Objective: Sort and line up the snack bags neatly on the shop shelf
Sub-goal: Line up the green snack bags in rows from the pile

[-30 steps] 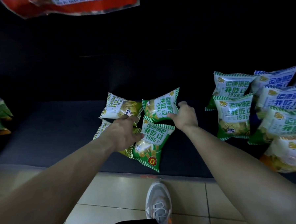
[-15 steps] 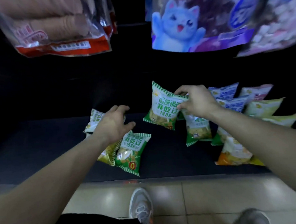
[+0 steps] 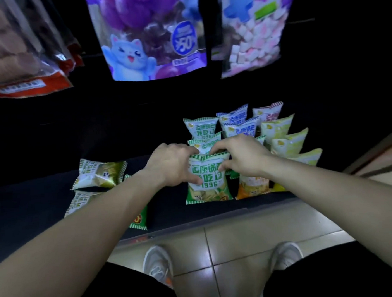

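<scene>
A green snack bag (image 3: 207, 181) stands upright at the front of a row of green bags (image 3: 202, 128) on the dark shelf (image 3: 30, 202). My left hand (image 3: 171, 164) grips its left top edge and my right hand (image 3: 241, 156) grips its right top edge. Blue bags (image 3: 235, 123), yellow bags (image 3: 285, 141) and an orange bag (image 3: 252, 186) stand in rows to the right. To the left, loose green bags (image 3: 99, 172) lie flat, one of them (image 3: 138, 219) partly hidden under my left forearm.
Large bags hang above: a red one (image 3: 20, 55) at left, a purple cat bag (image 3: 146, 35) in the middle, a marshmallow bag (image 3: 252, 29) at right. The shelf's front edge (image 3: 250, 208) meets a tiled floor (image 3: 251, 231), where my grey shoes (image 3: 158, 264) stand.
My right hand carried the green bag rightward and set it upright in front of the green row. My left hand left the loose bags and came over to the same bag.
</scene>
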### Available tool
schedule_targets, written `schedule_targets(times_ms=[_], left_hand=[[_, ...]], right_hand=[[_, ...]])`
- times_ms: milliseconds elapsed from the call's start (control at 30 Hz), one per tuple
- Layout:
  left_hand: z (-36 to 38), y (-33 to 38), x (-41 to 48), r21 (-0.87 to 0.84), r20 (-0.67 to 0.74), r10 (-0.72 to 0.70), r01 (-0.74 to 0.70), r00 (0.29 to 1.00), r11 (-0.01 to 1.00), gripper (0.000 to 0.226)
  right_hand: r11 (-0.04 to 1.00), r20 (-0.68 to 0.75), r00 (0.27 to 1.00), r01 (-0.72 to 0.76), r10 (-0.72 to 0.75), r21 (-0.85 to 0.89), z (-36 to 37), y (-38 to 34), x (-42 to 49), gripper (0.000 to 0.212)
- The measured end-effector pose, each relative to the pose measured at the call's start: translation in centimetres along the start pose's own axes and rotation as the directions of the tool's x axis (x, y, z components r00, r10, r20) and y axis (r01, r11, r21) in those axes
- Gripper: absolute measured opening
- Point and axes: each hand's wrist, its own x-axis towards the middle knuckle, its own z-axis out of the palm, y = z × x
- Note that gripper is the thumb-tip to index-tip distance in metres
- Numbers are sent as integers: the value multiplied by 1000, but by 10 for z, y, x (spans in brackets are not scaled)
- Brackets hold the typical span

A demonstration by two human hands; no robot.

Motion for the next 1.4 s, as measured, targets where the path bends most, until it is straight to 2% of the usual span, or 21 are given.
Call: schedule_targets(times_ms=[133, 233, 367, 567, 900, 1033, 1167, 1400], left_hand=[[12, 14, 23, -47, -5, -84, 84, 996, 995, 94], [29, 19, 41, -88, 4, -148, 148, 989, 985, 91], [64, 28, 68, -111, 40, -251, 254, 967, 961, 85], [109, 25, 95, -217, 63, -342, 348, 938, 912, 87], [125, 22, 117, -229, -74, -363, 338, 929, 913, 76], [124, 20, 122, -286, -40, -344, 320, 938, 903, 77], [132, 18, 114, -389, 82, -303, 310, 950, 868, 85], [132, 23, 111, -334, 97, -287, 303, 953, 892, 89]], right_hand=[[1000, -50, 999, -3, 4, 22, -1, 33, -4, 63], [992, -47, 993, -107, 110, 60, -5, 70, -3, 79], [975, 44, 974, -222, 221, 7, 2, 113, 2, 74], [975, 111, 969, -213, 219, -60, 12, 127, 18, 70], [971, 181, 963, -172, 201, -165, 22, 111, 32, 68], [967, 183, 962, -166, 202, -192, 22, 107, 34, 69], [954, 231, 944, -178, 234, -241, 21, 104, 33, 70], [952, 271, 935, -156, 229, -265, 22, 99, 34, 70]])
